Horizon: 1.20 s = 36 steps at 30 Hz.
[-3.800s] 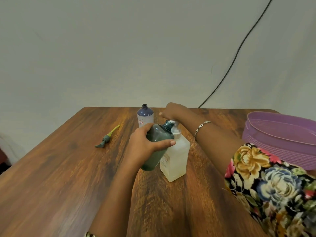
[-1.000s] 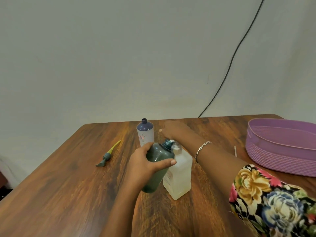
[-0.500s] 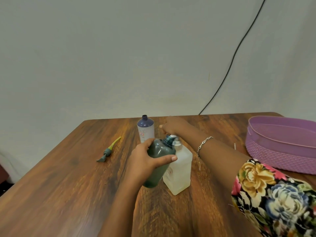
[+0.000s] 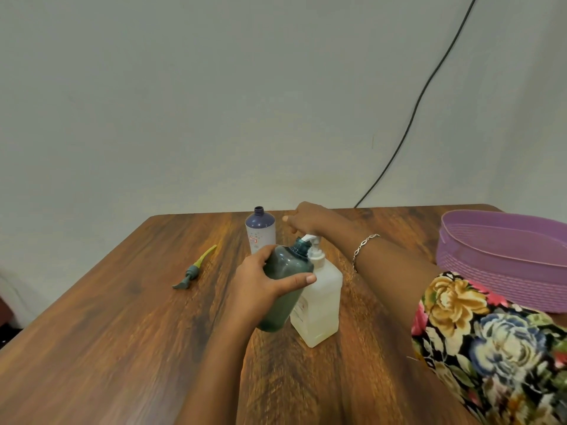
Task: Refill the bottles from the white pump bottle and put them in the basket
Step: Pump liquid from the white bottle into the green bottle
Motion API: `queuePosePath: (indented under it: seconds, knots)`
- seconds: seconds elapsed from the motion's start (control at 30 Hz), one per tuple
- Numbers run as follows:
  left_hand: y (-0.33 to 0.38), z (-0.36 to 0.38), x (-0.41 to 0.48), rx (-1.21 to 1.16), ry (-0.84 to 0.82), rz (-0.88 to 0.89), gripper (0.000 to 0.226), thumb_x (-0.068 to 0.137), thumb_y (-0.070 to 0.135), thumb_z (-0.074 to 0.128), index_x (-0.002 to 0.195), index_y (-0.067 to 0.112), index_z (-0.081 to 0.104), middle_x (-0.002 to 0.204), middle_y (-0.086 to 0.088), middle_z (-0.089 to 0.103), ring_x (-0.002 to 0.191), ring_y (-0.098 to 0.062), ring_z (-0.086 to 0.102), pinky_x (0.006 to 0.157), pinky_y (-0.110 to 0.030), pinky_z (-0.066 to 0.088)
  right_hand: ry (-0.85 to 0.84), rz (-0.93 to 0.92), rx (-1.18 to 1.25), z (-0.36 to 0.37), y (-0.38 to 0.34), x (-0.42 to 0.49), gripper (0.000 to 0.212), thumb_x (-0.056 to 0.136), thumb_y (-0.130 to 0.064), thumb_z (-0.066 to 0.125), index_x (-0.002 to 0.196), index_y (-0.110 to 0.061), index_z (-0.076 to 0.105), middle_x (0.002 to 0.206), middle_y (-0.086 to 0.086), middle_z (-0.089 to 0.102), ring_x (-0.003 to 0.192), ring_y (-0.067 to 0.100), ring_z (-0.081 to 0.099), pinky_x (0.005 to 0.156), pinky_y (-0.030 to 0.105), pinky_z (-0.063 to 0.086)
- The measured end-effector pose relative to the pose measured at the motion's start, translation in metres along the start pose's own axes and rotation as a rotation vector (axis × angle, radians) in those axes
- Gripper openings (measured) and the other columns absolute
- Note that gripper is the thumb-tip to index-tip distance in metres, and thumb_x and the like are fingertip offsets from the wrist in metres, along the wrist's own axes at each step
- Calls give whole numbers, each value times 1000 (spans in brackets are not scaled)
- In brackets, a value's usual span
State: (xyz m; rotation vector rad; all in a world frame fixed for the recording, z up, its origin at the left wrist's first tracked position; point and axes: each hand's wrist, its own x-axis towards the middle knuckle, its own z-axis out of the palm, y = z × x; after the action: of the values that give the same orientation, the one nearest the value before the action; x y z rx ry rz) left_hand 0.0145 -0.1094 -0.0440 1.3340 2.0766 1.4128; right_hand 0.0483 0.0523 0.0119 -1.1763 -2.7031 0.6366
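My left hand (image 4: 260,289) grips a dark green bottle (image 4: 283,297), tilted so its open neck sits under the nozzle of the white pump bottle (image 4: 319,299). That pump bottle stands at the middle of the wooden table (image 4: 107,348). My right hand (image 4: 306,219) rests on top of the pump head, fingers bent over it. A blue and white bottle (image 4: 260,230) without a cap stands upright behind them. The purple basket (image 4: 503,259) lies at the right edge, with nothing visible in it.
A grey pump head with a yellow-green tube (image 4: 194,269) lies on the table to the left. A black cable (image 4: 414,111) runs down the pale wall behind the table. My floral sleeve (image 4: 491,345) fills the lower right.
The pump head has risen again under my right hand after being pressed low a second ago. The green bottle stays held at the nozzle. The view has shifted slightly.
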Motion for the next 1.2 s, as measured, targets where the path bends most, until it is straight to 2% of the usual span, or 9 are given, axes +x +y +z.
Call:
queuePosePath:
  seconds: [0.1, 0.23, 0.3, 0.47, 0.6, 0.7, 0.9, 1.07, 1.2]
  knots:
    - [0, 0, -2, -32, 5, 13, 88, 44, 64, 65, 122, 26, 51, 118, 4, 58, 108, -16, 55, 80, -22, 47, 28, 45, -74, 8, 1, 4, 42, 97, -44, 38, 77, -11, 54, 86, 8, 57, 81, 24, 54, 86, 36, 46]
    - [-3, 1, 0, -26, 17, 23, 93, 44, 64, 65, 125, 20, 52, 118, 4, 59, 105, -14, 55, 74, -17, 45, 106, 47, -191, 15, 2, 2, 42, 97, -44, 38, 111, -9, 56, 110, 10, 60, 101, 29, 57, 93, 46, 45]
    - [-5, 1, 0, -7, 16, 20, 94, 43, 65, 64, 125, 21, 52, 119, 3, 58, 106, -15, 54, 76, -19, 45, 114, 34, -190, 17, 3, 1, 43, 97, -45, 38, 113, -10, 55, 111, 10, 61, 102, 29, 57, 92, 44, 45]
    - [-5, 1, -3, 12, -3, 4, 99, 43, 65, 65, 131, 21, 49, 125, 2, 56, 110, -15, 52, 84, -25, 46, 122, -2, -109, 7, 6, 3, 34, 98, -31, 39, 69, -13, 44, 73, 1, 51, 81, 24, 54, 61, 28, 39]
    - [0, -3, -3, -4, -1, 9, 93, 44, 64, 66, 127, 25, 50, 119, 5, 55, 107, -14, 52, 81, -23, 45, 110, -16, -149, 3, 1, 1, 23, 97, -31, 42, 86, -13, 51, 96, 8, 61, 90, 25, 57, 79, 33, 45]
    - [1, -3, -2, -15, -6, 7, 81, 43, 64, 67, 116, 32, 51, 108, 12, 56, 101, -10, 53, 75, -19, 44, 131, 20, -210, 7, 1, -1, 38, 97, -42, 39, 112, -11, 56, 113, 10, 60, 105, 30, 56, 92, 42, 45]
    - [-7, -2, -4, 10, 2, -8, 84, 42, 66, 65, 117, 31, 51, 110, 10, 54, 104, -12, 52, 79, -22, 45, 111, -18, -217, 19, -2, -2, 46, 99, -44, 35, 120, -7, 53, 119, 12, 59, 110, 30, 55, 89, 38, 43]
    - [-1, -4, -2, -9, 6, 7, 86, 46, 60, 68, 123, 24, 52, 110, 9, 53, 102, -11, 51, 70, -13, 40, 106, -54, -197, 0, -5, 0, 42, 98, -45, 38, 67, -16, 42, 70, -1, 46, 84, 26, 53, 78, 34, 42]
    - [-2, -5, -6, -33, 17, 20, 83, 44, 62, 66, 117, 26, 53, 109, 9, 56, 101, -11, 53, 71, -14, 41, 87, -49, -182, -2, -6, -2, 42, 99, -38, 40, 63, -16, 37, 67, 0, 44, 78, 23, 50, 59, 26, 36]
